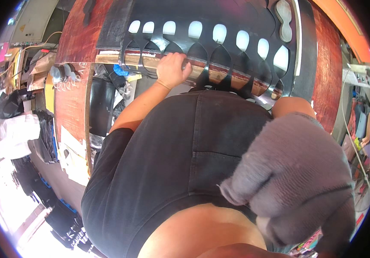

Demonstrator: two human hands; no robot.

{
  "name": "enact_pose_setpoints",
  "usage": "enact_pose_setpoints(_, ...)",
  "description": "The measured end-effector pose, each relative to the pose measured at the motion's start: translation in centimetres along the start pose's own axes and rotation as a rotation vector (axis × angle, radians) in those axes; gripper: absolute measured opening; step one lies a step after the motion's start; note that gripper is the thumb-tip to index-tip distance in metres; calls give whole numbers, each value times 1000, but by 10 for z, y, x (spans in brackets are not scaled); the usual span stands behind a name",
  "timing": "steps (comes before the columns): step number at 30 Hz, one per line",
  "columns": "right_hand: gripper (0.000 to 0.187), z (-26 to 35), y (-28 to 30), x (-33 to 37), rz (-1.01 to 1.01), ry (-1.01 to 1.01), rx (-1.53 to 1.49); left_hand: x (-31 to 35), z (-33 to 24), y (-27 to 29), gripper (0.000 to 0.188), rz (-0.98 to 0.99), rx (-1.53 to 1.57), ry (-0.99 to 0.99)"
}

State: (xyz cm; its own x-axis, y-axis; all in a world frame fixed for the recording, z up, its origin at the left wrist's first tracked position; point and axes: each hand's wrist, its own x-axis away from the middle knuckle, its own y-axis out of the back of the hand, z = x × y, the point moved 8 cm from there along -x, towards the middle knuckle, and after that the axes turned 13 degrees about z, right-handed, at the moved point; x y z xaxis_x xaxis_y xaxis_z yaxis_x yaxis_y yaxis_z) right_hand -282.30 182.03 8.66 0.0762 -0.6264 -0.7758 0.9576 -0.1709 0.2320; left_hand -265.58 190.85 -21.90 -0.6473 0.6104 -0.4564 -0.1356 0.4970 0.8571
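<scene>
A glossy black sheet (159,10) lies over the workbench in front of me. Along its near side runs a row of sole-shaped openings, white showing through their far ends. Narrow black strips between them drop over the wooden bench edge (241,76). My left hand (174,70) is closed at that edge, fingers curled around part of the sheet; what lies under the fingers is hidden. My right forearm (294,105) reaches to the bench's near right side. Of my right hand at most a sliver shows by the strips, so its fingers cannot be made out.
A grey sole-shaped piece (284,20) rests at the sheet's far right. Reddish worn boards (326,73) flank the bench. Bags and scraps crowd the left, beside a reddish side panel (70,103). A grey-brown cloth (296,167) drapes over my right shoulder and upper arm.
</scene>
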Motion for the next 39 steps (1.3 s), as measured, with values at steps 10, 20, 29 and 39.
enact_pose_setpoints(10,25,-16,-11,21,-150,-135,292,-2,-2,5,24,26,29,15)
enact_pose_setpoints(20,50,-177,41,240,-555,-1554,1384,-3,-1,6,27,83,118,1)
enact_pose_setpoints(29,46,-187,26,251,-481,-1619,1475,-4,-2,6,31,126,133,-23)
enact_pose_setpoints(39,42,-178,23,238,-514,-1504,1625,-2,-4,10,33,118,125,-80)
